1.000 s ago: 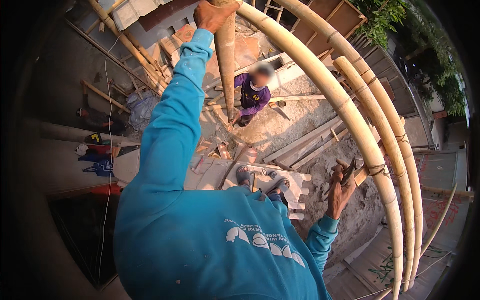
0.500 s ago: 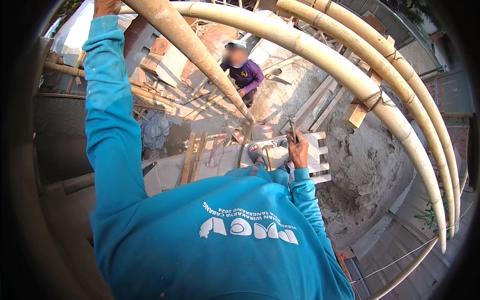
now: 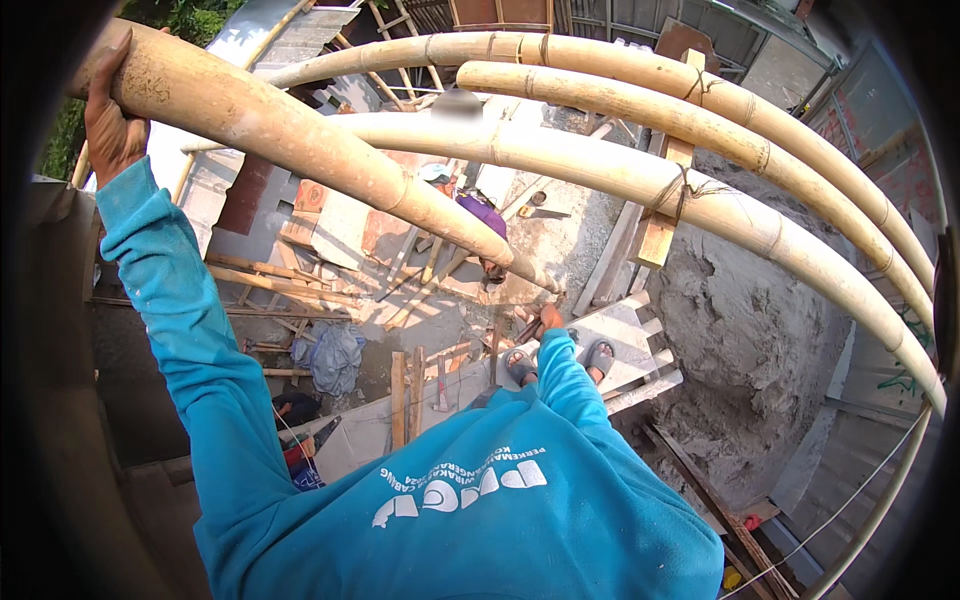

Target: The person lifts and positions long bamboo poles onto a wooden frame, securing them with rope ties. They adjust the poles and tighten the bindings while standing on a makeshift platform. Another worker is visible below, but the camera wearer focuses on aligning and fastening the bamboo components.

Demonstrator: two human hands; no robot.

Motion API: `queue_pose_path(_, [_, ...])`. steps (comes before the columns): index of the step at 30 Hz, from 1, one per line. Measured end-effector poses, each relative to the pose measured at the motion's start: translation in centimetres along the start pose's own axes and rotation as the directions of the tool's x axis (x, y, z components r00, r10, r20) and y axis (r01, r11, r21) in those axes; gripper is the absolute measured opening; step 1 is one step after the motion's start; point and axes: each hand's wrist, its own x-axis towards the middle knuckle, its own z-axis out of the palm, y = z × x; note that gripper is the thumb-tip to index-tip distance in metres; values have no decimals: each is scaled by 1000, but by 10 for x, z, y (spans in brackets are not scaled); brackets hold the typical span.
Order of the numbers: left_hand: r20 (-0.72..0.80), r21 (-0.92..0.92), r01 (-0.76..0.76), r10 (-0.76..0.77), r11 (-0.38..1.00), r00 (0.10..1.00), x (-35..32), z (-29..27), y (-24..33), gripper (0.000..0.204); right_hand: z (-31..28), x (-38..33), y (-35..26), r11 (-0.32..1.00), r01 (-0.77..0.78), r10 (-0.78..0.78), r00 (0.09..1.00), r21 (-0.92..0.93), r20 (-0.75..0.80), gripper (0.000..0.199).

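A thick bamboo pole [image 3: 300, 135] slants from the upper left down toward the middle. My left hand [image 3: 115, 135] is raised, its fingers wrapped round the pole's thick upper part. My right hand [image 3: 550, 318] is low, close to the pole's lower end, with its fingers closed. Something dark shows beside those fingers, but I cannot make out what it is or whether the hand touches the pole. My sandalled feet [image 3: 598, 360] stand on pale boards [image 3: 600, 335] just below.
Curved-looking bamboo poles [image 3: 740, 220] cross above, one tied with wire to a squared timber [image 3: 655, 240]. A co-worker in purple [image 3: 482, 213] bends below, partly behind my pole. Grey sand [image 3: 735, 340] is heaped at the right. Timber offcuts [image 3: 398, 400] and a crumpled sheet [image 3: 330, 357] lie left.
My left hand and the pole's upper end have swung left and lower in view. My right hand has moved left toward the pole's foot; the hammer-like tool it held upright no longer shows clearly.
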Motion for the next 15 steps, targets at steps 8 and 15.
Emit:
queue_pose_path(8, [-5,-51,-21,21,998,1000,-8,74,32,65,73,31,29,895,144,-123,989,422,-78,76])
queue_pose_path(15, [-17,-18,-23,23,1000,1000,-18,50,52,66,93,-1,2,748,198,-257,966,634,0,102])
